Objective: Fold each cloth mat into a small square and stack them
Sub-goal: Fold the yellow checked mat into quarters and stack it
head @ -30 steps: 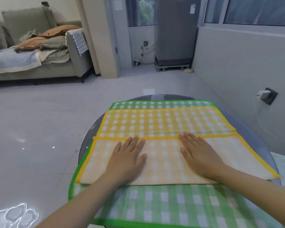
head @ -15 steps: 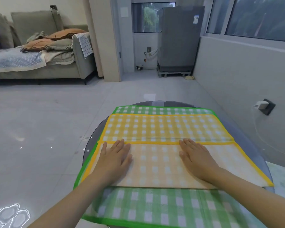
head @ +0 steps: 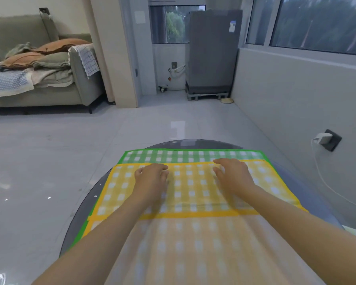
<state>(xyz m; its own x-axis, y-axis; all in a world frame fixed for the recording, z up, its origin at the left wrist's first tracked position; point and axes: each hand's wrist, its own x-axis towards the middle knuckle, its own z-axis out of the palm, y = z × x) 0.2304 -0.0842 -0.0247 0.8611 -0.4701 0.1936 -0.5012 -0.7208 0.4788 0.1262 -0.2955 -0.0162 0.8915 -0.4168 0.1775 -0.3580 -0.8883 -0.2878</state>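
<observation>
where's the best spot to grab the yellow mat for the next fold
Judging from how it lies, take the yellow mat by its far hemmed edge, near the two far corners, one per hand. That edge lies flat on the green mat, and the near half is already folded over, so pinching from above and drawing it toward the body seems easiest. Both the left hand and right hand are already near that edge.

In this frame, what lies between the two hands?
In the head view, only a bare stretch of the yellow checked mat lies between the left hand and the right hand; nothing else sits there.
</observation>
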